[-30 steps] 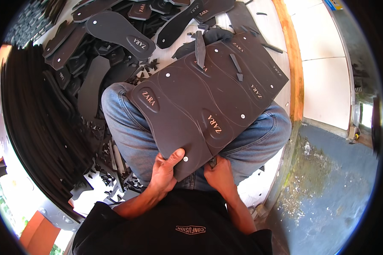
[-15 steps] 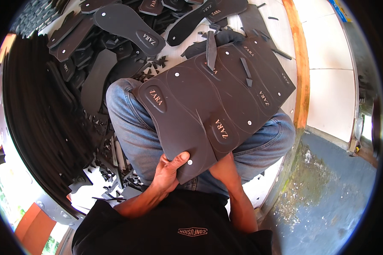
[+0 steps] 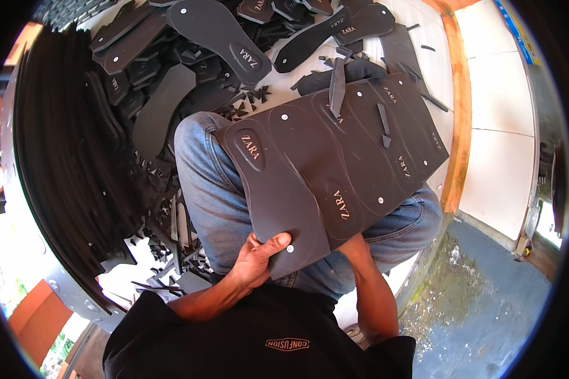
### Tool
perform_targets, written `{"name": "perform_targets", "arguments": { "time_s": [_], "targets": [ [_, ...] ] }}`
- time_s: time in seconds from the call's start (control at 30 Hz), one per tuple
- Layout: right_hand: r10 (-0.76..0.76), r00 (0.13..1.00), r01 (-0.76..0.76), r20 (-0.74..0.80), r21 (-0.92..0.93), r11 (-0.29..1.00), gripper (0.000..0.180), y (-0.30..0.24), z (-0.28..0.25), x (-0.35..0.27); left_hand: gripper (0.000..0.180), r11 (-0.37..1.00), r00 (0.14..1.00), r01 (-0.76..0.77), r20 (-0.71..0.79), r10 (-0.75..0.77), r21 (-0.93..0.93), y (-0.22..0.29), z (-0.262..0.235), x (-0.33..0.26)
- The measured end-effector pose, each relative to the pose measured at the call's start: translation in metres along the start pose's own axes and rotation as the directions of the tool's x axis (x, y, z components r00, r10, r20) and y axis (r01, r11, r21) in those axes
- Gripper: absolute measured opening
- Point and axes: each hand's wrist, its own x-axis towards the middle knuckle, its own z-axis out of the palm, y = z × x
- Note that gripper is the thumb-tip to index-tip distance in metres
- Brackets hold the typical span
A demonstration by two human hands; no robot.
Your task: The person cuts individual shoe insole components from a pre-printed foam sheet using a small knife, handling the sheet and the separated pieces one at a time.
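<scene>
Seated person, blue jeans (image 3: 215, 189), black shirt, seen from above. A dark rubber sheet (image 3: 335, 164) lies tilted across both thighs, die-cut with sandal-sole outlines side by side, each with an oval printed mark and small pale dots.

Left hand (image 3: 259, 256): closed on the sheet's near corner, thumb on top beside a pale dot, fingers curled under the edge. Firm pinch grip.

Right hand: hidden beneath the sheet's near edge; only the forearm (image 3: 373, 290) shows, running up under it. Cannot tell whether it is open or closed, or what it touches.

Two thin dark offcut strips (image 3: 337, 88) rest on the sheet's far part.

On the floor beyond the knees: loose cut-out soles (image 3: 218, 38), some overlapping, with small triangular scraps (image 3: 253, 98) scattered among them. To the person's left, a tall curved stack of dark sheets (image 3: 63, 145) on edge. To the right, pale floor tile (image 3: 499, 164) with an orange border strip (image 3: 460, 107).
</scene>
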Motion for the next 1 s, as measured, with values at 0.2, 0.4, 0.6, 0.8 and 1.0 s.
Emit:
{"name": "perform_targets", "arguments": {
  "time_s": [0.2,0.4,0.6,0.8,1.0],
  "targets": [
    [-0.001,0.998,0.001,-0.061,-0.01,1.0,0.032,-0.005,0.009,0.019,0.026,1.0,1.0,0.015,0.022,-0.014,-0.025,0.003,0.002,-0.001],
    [0.007,0.997,-0.006,-0.079,0.001,1.0,0.03,-0.014,0.016,0.037,0.026,1.0,0.999,0.011,0.041,-0.01,-0.029,0.002,-0.002,-0.002],
    [0.032,0.995,-0.031,-0.09,0.014,0.999,0.029,-0.027,0.021,0.056,0.026,0.997,0.998,0.036,0.057,-0.032,-0.062,0.005,0.002,-0.004],
    [0.051,0.994,-0.05,-0.097,0.017,0.999,0.031,-0.044,0.025,0.087,0.023,0.998,0.999,0.012,0.044,-0.01,-0.062,0.002,-0.001,-0.004],
    [0.048,0.993,-0.045,-0.108,0.031,0.999,0.033,-0.074,0.017,0.155,0.023,0.954,0.96,-0.118,0.277,0.038,0.277,0.009,-0.012,-0.028]
  ]
}}
